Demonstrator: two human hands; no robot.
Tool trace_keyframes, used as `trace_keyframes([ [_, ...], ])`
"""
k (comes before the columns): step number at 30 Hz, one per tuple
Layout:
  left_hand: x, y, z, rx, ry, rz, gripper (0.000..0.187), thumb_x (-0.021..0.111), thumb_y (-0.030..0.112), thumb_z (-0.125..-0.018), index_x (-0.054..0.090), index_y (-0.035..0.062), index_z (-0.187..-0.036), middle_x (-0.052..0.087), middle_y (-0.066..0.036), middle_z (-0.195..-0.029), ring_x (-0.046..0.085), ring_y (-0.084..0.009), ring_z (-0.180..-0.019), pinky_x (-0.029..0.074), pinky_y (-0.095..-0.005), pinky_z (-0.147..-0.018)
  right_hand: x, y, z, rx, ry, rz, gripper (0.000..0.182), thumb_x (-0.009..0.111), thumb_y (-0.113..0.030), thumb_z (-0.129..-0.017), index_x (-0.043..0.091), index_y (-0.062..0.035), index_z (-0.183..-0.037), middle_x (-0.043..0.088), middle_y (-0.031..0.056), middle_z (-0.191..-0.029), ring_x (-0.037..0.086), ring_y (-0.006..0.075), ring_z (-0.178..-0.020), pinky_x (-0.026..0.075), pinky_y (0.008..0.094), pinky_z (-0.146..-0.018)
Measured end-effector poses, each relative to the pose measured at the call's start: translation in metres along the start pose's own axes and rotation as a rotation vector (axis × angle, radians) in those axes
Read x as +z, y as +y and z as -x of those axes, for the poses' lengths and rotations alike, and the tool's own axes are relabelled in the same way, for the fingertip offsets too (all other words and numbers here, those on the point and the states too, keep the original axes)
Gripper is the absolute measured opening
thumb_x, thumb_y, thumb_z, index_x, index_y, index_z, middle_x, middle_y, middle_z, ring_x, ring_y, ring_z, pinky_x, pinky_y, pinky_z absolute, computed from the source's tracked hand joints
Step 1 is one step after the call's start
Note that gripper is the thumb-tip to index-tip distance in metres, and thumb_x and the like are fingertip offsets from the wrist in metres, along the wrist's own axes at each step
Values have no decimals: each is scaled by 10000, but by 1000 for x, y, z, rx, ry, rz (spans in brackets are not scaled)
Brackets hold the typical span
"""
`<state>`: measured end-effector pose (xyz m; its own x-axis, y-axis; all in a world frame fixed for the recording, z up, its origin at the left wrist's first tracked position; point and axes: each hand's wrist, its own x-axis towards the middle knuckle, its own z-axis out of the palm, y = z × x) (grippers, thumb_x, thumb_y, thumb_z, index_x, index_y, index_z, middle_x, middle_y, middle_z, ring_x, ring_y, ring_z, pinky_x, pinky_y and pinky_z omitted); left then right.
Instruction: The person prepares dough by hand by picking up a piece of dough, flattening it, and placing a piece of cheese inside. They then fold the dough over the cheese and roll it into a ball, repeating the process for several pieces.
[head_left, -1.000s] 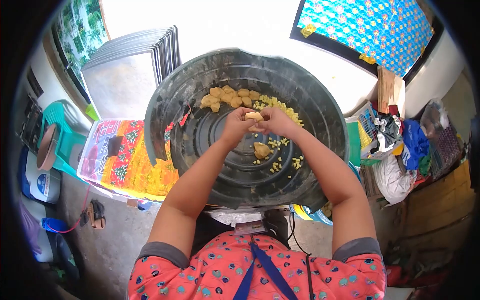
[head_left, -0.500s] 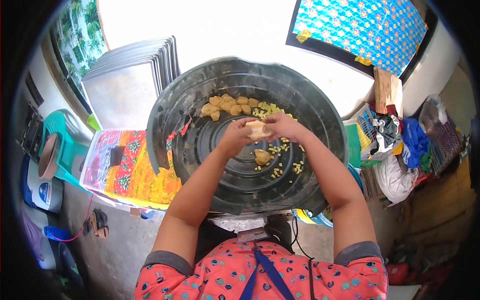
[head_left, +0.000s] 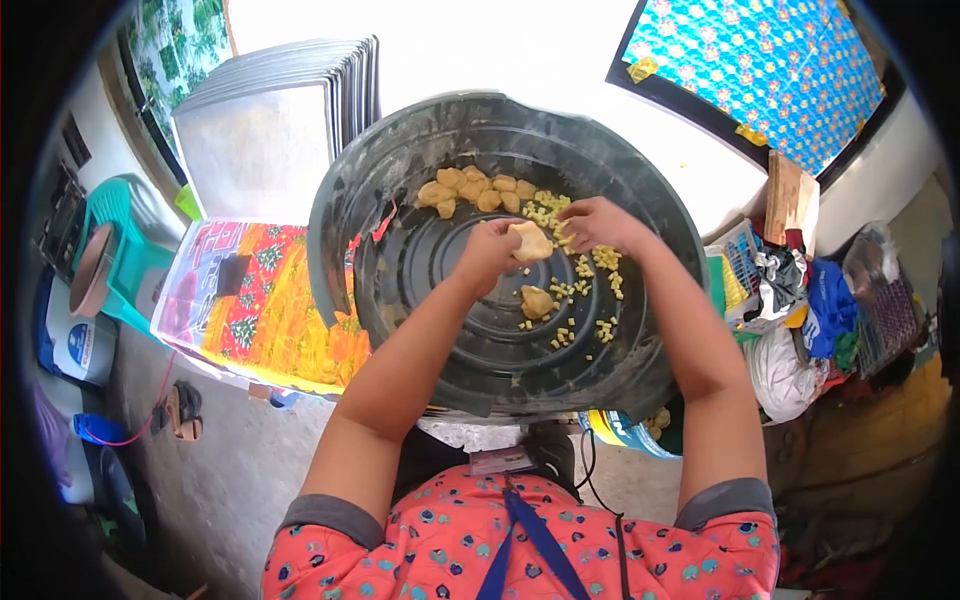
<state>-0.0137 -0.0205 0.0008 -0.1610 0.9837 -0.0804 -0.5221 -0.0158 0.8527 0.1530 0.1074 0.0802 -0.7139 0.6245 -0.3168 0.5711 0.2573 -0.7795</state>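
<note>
A flattened piece of dough [head_left: 531, 243] is pinched in my left hand [head_left: 488, 257], above the middle of a large dark round basin [head_left: 420, 345]. To its right, my right hand [head_left: 603, 226] is over the small yellow cubes [head_left: 546, 205], fingers curved down among them; whether it grips any cubes is hidden. Several dough lumps [head_left: 470, 187] sit in a cluster at the basin's far side. Below my hands lies a single dough lump [head_left: 537, 302], with loose cubes scattered around it.
Stacked metal trays [head_left: 262, 140] stand behind the basin at the left. A table with a colourful cover [head_left: 265, 300] is at the left, beside a green chair [head_left: 135, 260]. Bags and baskets [head_left: 790, 370] are piled at the right. A blue-patterned board [head_left: 750, 70] is at the upper right.
My right hand has let go of the dough and moved right to the yellow cubes. The dough stays in my left hand. The whole view has shifted slightly.
</note>
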Motion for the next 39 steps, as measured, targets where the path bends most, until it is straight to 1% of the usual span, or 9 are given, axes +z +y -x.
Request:
trace_keyframes([
  [4, -19, -12, -16, 159, 42, -115, 329, 539, -53, -798, 533, -57, -1128, 595, -139, -1073, 629, -223, -930, 554, -334, -782, -53, 53, -44, -129, 122, 1058, 231, 562, -109, -715, 647, 39, -870, 641, 220, -836, 622, 365, -778, 497, 417, -695],
  [7, -35, -25, -26, 612, 149, -1025, 257, 713, 61, -740, 647, 3, -982, 620, -69, -1053, 620, -163, -896, 512, -269, -791, -70, 144, -89, 28, 56, 1175, 177, 664, -102, -625, 664, -4, -773, 640, 212, -834, 621, 355, -788, 496, 420, -702],
  [8, -31, -23, -23, 417, 101, -690, 272, 687, 61, -752, 626, -6, -1008, 614, -74, -1041, 620, -173, -896, 520, -277, -783, -65, 174, -97, 53, 101, 1183, 222, 691, -93, -599, 668, -7, -803, 648, 200, -865, 624, 353, -807, 499, 404, -717],
  [11, -16, -8, -11, 38, 219, 209, 301, 528, 20, -799, 547, -41, -1094, 587, -118, -1006, 622, -230, -917, 558, -336, -744, -29, 185, -77, 254, 177, 1152, 212, 592, -71, -742, 638, -1, -937, 619, 229, -1009, 613, 343, -961, 507, 422, -776],
  [22, -15, -6, -6, 21, 232, 156, 322, 487, 8, -795, 523, -33, -1112, 590, -141, -995, 633, -256, -889, 573, -371, -701, -16, 147, -62, 397, 150, 1187, 236, 662, -117, -710, 645, -23, -926, 640, 178, -1011, 620, 325, -958, 515, 409, -757],
  [27, -22, -6, -9, 5, 272, 163, 297, 498, 4, -796, 541, -26, -1089, 601, -135, -989, 635, -252, -890, 573, -364, -698, -44, 118, -73, 78, 224, 870, 261, 668, -168, -725, 637, 10, -913, 656, 178, -882, 647, 299, -742, 503, 367, -675],
  [32, -14, 6, -6, 54, 195, 220, 299, 512, 2, -800, 544, -23, -1096, 605, -127, -997, 634, -232, -891, 572, -340, -705, 17, -45, -10, -204, 145, 29, 263, 629, -188, -835, 630, 34, -976, 621, 37, -775, 567, 102, -708, 461, 233, -654],
  [36, -11, 14, 0, 124, 106, 177, 317, 533, 8, -817, 529, -31, -1131, 603, -118, -1023, 633, -203, -888, 567, -315, -730, 58, -49, -9, -551, 201, 344, 223, 648, -171, -820, 636, 27, -923, 592, 62, -838, 574, 137, -749, 444, 260, -667],
  [39, -15, 17, 5, 114, 57, 132, 336, 542, 14, -831, 513, -39, -1161, 599, -119, -1046, 633, -190, -889, 561, -308, -755, 65, -29, -14, -512, 247, 265, 210, 669, -170, -793, 648, 9, -900, 571, 94, -807, 587, 184, -731, 452, 290, -658],
])
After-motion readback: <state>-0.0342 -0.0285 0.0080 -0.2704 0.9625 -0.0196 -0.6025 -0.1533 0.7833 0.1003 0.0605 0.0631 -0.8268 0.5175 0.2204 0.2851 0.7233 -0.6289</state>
